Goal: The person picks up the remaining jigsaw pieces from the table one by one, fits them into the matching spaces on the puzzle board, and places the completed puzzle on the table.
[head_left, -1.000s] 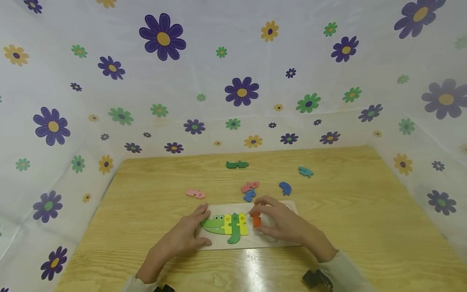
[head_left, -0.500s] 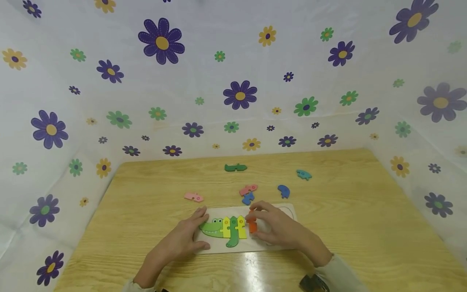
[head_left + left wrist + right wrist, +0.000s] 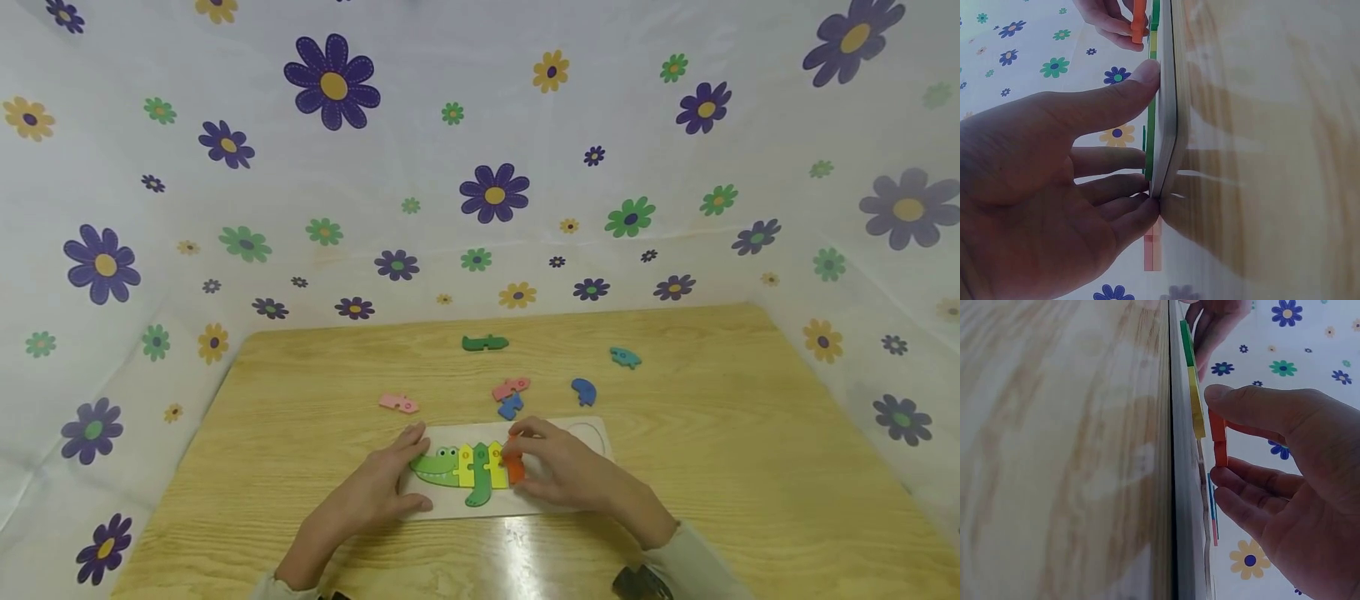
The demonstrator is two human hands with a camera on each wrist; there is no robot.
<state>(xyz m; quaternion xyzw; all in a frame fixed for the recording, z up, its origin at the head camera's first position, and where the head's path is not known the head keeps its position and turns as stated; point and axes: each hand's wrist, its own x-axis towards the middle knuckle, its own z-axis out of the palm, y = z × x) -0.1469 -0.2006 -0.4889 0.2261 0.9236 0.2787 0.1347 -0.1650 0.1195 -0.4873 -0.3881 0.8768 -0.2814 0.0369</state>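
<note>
In the head view a pale wooden puzzle board [image 3: 450, 508] lies near the table's front. A green crocodile head [image 3: 437, 468], yellow pieces [image 3: 497, 477] and a green leg piece [image 3: 480, 487] sit on its left half. My left hand [image 3: 375, 483] rests over the board's left end, thumb and fingers spread and touching it. My right hand [image 3: 570, 467] pinches an orange puzzle piece [image 3: 516, 470] beside the right-hand yellow piece. In the right wrist view the orange piece [image 3: 1219, 437] stands slightly off the board, between thumb and fingers. Fingers hide part of it from above.
Loose pieces lie behind the board: light pink [image 3: 399, 403], darker pink [image 3: 512, 387], blue [image 3: 511, 407], curved blue [image 3: 583, 392], teal [image 3: 625, 357] and dark green [image 3: 485, 342]. An outlined recess [image 3: 588, 433] shows at the board's right end. Flowered cloth [image 3: 420, 167] surrounds the table [image 3: 337, 367].
My right hand has brought the orange piece leftward, up to the right-hand yellow piece. My left hand stays on the board's left end. The head view has shifted slightly.
</note>
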